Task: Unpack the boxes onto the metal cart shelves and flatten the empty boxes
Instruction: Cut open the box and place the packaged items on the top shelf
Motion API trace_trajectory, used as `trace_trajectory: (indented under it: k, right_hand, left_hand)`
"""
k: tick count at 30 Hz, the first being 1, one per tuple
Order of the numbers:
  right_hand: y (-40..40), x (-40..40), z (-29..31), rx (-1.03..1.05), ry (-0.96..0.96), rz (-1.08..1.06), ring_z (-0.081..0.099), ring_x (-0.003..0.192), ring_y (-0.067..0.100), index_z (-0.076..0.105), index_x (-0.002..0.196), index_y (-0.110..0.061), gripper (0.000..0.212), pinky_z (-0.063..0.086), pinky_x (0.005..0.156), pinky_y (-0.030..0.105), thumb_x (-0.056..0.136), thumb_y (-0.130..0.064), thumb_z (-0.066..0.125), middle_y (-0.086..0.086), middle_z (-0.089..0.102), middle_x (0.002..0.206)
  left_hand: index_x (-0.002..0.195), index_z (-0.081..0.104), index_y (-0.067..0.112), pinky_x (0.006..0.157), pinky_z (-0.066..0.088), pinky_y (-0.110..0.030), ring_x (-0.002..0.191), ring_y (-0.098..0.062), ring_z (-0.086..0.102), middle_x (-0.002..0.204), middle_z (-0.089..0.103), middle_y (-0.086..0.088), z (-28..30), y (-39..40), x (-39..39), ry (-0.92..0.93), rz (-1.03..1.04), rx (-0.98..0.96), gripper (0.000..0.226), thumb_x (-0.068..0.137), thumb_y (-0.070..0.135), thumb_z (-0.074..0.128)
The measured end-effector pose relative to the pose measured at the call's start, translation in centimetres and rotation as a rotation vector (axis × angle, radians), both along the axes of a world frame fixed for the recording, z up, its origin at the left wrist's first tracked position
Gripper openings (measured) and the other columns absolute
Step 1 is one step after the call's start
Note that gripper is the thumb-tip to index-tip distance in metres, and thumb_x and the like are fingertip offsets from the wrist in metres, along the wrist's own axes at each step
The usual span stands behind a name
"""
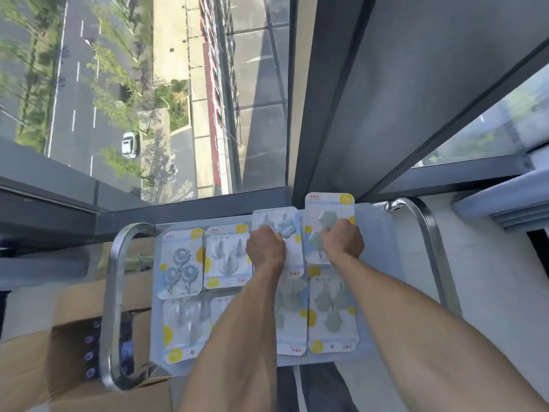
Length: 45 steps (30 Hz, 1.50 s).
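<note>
Unpacking: left hand [265, 248] and right hand [343, 243] each grip a pack at the shelf's [374, 233] far edge; next, set them flat.

hook packs [225, 257] on cart shelf [377, 263], box [68, 346] left

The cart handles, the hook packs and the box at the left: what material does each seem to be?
Cart handles: polished metal, mirror-like reflections.
Hook packs: probably printed card under clear plastic blisters, which glint.
Box: brown corrugated cardboard by its look, matte, flaps open.
</note>
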State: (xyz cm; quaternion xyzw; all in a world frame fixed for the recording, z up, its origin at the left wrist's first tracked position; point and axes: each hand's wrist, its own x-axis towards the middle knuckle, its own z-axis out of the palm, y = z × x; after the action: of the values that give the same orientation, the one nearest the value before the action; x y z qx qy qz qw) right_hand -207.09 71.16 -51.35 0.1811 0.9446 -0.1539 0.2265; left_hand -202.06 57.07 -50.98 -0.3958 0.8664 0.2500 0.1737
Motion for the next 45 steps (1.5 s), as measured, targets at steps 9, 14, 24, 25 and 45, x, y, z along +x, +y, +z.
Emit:
trace_trajectory:
  k: [9,14,24,25,45]
  right_hand:
    - [-0.1,1.3,-3.5,0.043,-0.063,0.098,0.064,0.098,0.032,0.063,0.111,-0.007,0.027,0.045,0.071,0.032,0.096,-0.025,0.049,0.014,0.066,0.109]
    - [0.1,1.6,-5.0,0.058,-0.073,0.127,0.064,0.09,0.029,0.064,0.105,-0.008,0.022,0.039,0.063,0.028,0.093,-0.021,0.05,0.011,0.068,0.103]
    - [0.2,2.2,-4.6,0.097,-0.027,0.167,0.063,0.096,0.031,0.058,0.116,-0.011,0.032,0.043,0.074,0.034,0.092,-0.031,0.049,0.01,0.067,0.106]
    - [-0.1,2.2,-4.0,0.098,-0.011,0.178,0.063,0.098,0.031,0.055,0.12,-0.012,0.034,0.043,0.078,0.036,0.093,-0.031,0.048,0.01,0.066,0.108]
    - [-11.9,10.5,10.6,-0.11,0.1,0.486,0.057,0.112,0.032,0.049,0.122,-0.011,0.029,0.043,0.092,0.038,0.093,-0.015,0.049,0.012,0.055,0.123]
  left_hand:
    - [0.088,0.068,0.008,0.064,0.04,-0.029,0.085,-0.029,0.066,0.091,0.07,-0.011,-2.6,1.4,0.5,-0.007,0.039,0.018,0.025,0.097,0.026,0.054]
    - [0.089,0.07,0.008,0.071,0.054,-0.033,0.082,-0.025,0.066,0.09,0.07,-0.008,-3.7,1.9,0.0,-0.003,0.026,0.027,0.025,0.096,0.027,0.056]
    - [0.075,0.054,0.019,0.057,0.028,-0.027,0.065,-0.018,0.047,0.086,0.069,-0.004,-2.6,2.5,0.8,-0.053,0.066,-0.079,0.029,0.09,0.043,0.053]
    - [0.078,0.059,0.017,0.06,0.03,-0.027,0.069,-0.021,0.053,0.088,0.069,-0.005,-2.2,2.4,0.8,-0.065,0.057,-0.079,0.03,0.091,0.043,0.051]
    - [0.13,0.053,0.013,0.086,0.044,-0.04,0.118,-0.032,0.053,0.13,0.051,-0.013,10.5,-9.2,13.1,0.061,0.088,-0.181,0.036,0.097,0.028,0.048]
